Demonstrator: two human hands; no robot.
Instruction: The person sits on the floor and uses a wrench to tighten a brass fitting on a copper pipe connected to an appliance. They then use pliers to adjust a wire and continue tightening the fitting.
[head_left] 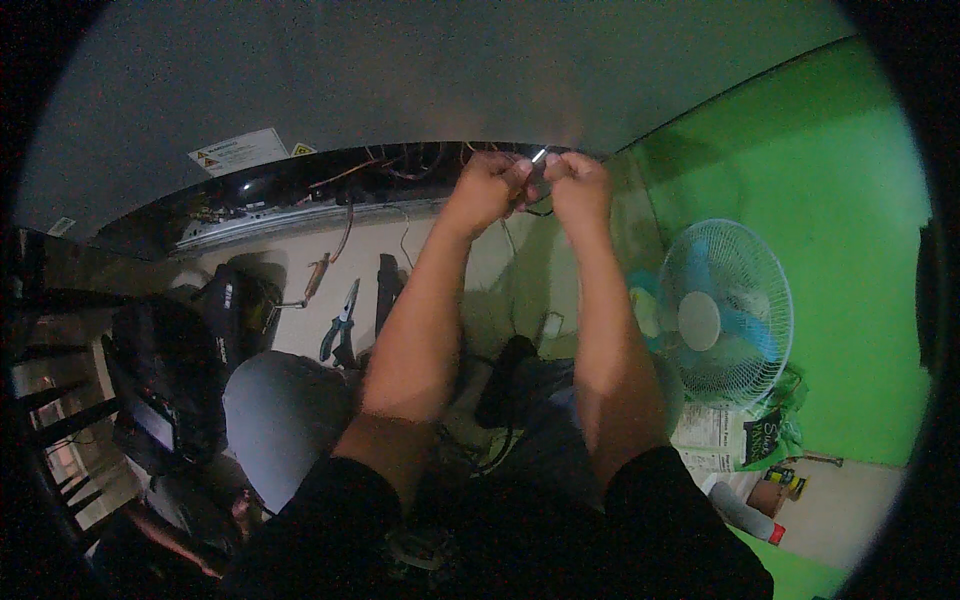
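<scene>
Both my hands are raised close together at the dark recess [400, 170] along the lower edge of a large grey appliance panel [440, 80]. My left hand [488, 192] is closed, its thumb and fingers pinched at a small, thin, shiny silvery piece [540, 155]. Just beside it my right hand [580, 188] is also closed, fingertips pressed together near the piece's other side; what they grip is too small to tell. Thin copper-coloured tubes [345, 172] and wires run through the recess to the left of my hands. A dark cable [541, 212] curves below them.
On the floor lie pliers [341, 325] and a brass-coloured torch-like tool [317, 275] on a hose. Black bags [165, 370] sit at the left, by a dark rack. A fan [698, 320] stands right, near the green wall [820, 250]; a plastic bag [765, 430] lies below it.
</scene>
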